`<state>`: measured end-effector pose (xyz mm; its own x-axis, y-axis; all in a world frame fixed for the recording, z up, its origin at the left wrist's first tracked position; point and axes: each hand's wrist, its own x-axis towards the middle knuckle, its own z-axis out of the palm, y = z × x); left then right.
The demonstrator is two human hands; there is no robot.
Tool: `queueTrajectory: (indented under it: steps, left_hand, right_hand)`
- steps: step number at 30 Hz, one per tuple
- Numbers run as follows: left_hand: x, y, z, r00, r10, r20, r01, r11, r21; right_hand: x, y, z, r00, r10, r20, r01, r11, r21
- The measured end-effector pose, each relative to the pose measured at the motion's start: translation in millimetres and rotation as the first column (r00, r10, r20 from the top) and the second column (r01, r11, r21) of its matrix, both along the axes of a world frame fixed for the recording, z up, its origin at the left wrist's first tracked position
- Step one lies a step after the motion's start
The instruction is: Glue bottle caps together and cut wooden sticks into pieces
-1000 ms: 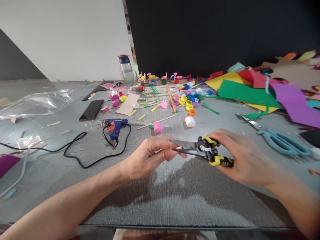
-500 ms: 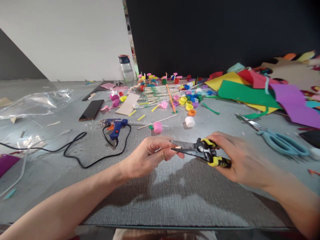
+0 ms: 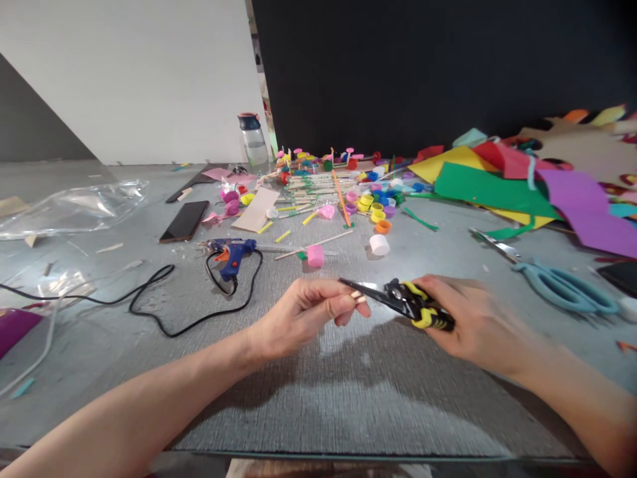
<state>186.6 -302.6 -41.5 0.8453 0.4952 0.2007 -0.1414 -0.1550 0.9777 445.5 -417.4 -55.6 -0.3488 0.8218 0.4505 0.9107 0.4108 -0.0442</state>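
Between the thumb and fingers of my left hand [image 3: 308, 312] is a short pale wooden stick piece [image 3: 357, 297], its light end poking out past the fingertips; the rest is hidden. My right hand [image 3: 472, 325] is wrapped round the yellow-and-black handles of a pair of snips [image 3: 405, 302]. The dark blades look closed together and point left, with their tips just above the left fingertips and right beside the stick piece. Beyond the hands, a pink bottle cap [image 3: 315, 255] and a white bottle cap [image 3: 379, 244] rest on the table.
A blue hot glue gun [image 3: 231, 255] with a black cord lies left, near a phone [image 3: 184, 222]. Grey-blue scissors [image 3: 562, 285] lie on the right, below coloured paper sheets [image 3: 492, 189]. Several caps and sticks cover the middle back, beside a water bottle [image 3: 253, 143].
The snips' blades, parted around the stick piece before, have come together, and the handles are squeezed closer. The pale stick end now shows more clearly. My left hand has barely moved.
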Motion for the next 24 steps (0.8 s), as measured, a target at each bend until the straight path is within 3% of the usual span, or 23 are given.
queueTrajectory:
  steps: [7,16,24]
  left_hand:
    - [-0.1,1.0,1.5,0.996,0.049,0.069,-0.049,0.999,0.0]
    - [-1.5,4.5,-4.7,0.985,0.093,0.145,-0.112,0.986,0.126]
    - [0.8,2.0,-8.2,0.969,0.145,0.201,-0.176,0.973,0.147]
  right_hand:
    - [0.0,5.8,1.7,0.998,-0.002,-0.068,0.002,1.0,0.006]
    - [-1.9,3.7,2.6,0.997,0.0,-0.082,-0.003,0.999,-0.04]
    - [-5.2,1.7,6.1,1.0,-0.011,-0.027,0.012,0.999,0.039]
